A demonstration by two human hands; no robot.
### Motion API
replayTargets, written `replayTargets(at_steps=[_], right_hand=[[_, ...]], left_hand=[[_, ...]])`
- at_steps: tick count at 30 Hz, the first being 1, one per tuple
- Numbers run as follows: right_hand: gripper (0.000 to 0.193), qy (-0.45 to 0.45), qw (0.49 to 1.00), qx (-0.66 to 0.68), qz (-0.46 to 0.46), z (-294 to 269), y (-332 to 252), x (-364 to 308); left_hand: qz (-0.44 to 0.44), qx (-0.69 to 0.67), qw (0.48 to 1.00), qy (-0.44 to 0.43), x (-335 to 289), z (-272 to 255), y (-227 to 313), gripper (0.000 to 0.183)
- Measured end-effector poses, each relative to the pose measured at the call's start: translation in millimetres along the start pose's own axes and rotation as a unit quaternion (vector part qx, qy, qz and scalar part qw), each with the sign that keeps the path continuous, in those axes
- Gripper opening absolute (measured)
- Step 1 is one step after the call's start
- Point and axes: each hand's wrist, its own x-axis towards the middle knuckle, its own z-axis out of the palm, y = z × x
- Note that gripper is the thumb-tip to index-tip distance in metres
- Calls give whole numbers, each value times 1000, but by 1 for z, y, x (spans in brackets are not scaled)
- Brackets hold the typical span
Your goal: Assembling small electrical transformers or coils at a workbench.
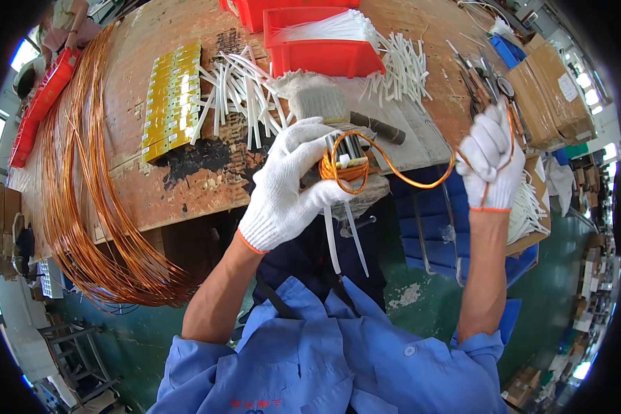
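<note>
My left hand [280,190], in a white knit glove, grips a small metal core wound with copper wire [333,170] at the table's near edge. Two white plastic strips [352,234] hang below it. From the winding a loose length of wire [421,185] loops rightward to my right hand [490,155], also gloved. That hand is closed round the wire, with a bend of it sticking out above and an end below the fist. Just behind the core lies a cloth-wrapped block [316,98], and a dark rod [378,128] lies beside it.
A bundle of long copper wires [93,200] drapes over the table [186,203] at left. Yellow-taped pieces [172,100] lie near loose white tubes [245,93]. A red bin [331,58] holds white strips. Hand tools [479,79] and cardboard boxes [552,93] are at right.
</note>
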Motion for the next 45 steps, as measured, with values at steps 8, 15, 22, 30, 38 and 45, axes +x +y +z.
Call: replayTargets(at_steps=[8, 15, 22, 30, 38, 45], right_hand=[[42, 147, 950, -252, -109, -26, -42, -147], [35, 128, 919, -353, -117, 43, 0, -169], [20, 5, 621, -759, -197, 91, 63, -72], [18, -67, 676, -734, 6, 73, 88, 24], [34, -187, 722, -666, 12, 34, 76, 46], [27, -227, 559, -793, 85, 44, 72, 58]], left_hand=[[-2, -65, 993, 101, -8, 16, -6, 54], [1, 2, 996, 93, -5, 17, 8, 50], [-29, 47, 993, 102, -5, 23, 15, 51], [-31, 5, 994, 107, -4, 22, 17, 54], [-40, 40, 995, 78, -4, 20, 18, 54], [-23, 32, 995, 89, -5, 21, 10, 57]])
